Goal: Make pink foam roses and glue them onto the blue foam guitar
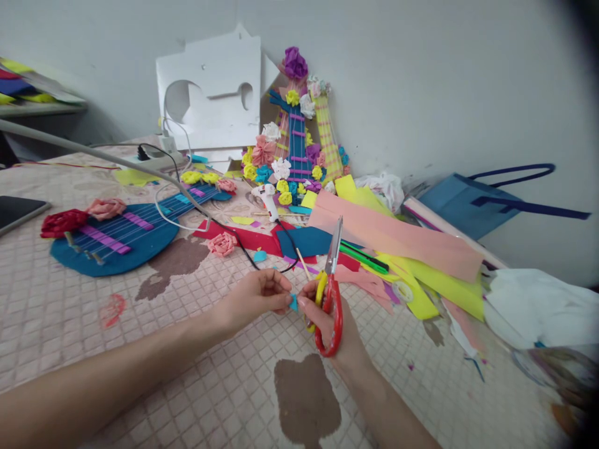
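Your left hand (271, 292), almost closed, pinches the blue bit (294, 303) between your hands — your right hand (344, 327), curled, holds the scissors (333, 280). Fiddly finger work, it seems — go gently.

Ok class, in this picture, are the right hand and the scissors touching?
Touching. The head view shows the right hand wrapped around the scissors, its thumb passing through the red handle.

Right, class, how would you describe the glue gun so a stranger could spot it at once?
Find the cluster of paper flowers near the wall. The glue gun is just in front, on the table: smooth and white, with a black cable, unlike the crinkled flowers.
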The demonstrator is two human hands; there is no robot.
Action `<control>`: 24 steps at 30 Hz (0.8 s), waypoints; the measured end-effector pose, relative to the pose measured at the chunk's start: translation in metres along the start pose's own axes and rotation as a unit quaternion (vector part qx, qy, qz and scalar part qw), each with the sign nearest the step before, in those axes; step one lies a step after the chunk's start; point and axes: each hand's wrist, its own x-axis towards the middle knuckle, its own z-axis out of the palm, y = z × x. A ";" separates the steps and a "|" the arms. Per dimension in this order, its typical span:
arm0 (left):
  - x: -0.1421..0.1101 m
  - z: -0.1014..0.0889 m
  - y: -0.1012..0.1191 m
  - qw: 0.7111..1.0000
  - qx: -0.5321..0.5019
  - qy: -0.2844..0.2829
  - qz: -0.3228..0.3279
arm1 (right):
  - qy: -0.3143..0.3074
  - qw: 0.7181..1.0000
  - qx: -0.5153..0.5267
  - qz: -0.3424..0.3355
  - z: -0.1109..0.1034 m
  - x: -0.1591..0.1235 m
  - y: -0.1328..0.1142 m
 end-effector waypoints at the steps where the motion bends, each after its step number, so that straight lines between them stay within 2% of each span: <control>1: 0.000 0.000 0.001 1.000 0.005 0.002 0.002 | -0.002 1.000 -0.004 -0.004 0.000 0.000 -0.001; 24: -0.001 0.002 -0.006 0.994 0.086 -0.010 0.069 | 0.002 1.000 -0.007 -0.001 0.006 -0.001 -0.012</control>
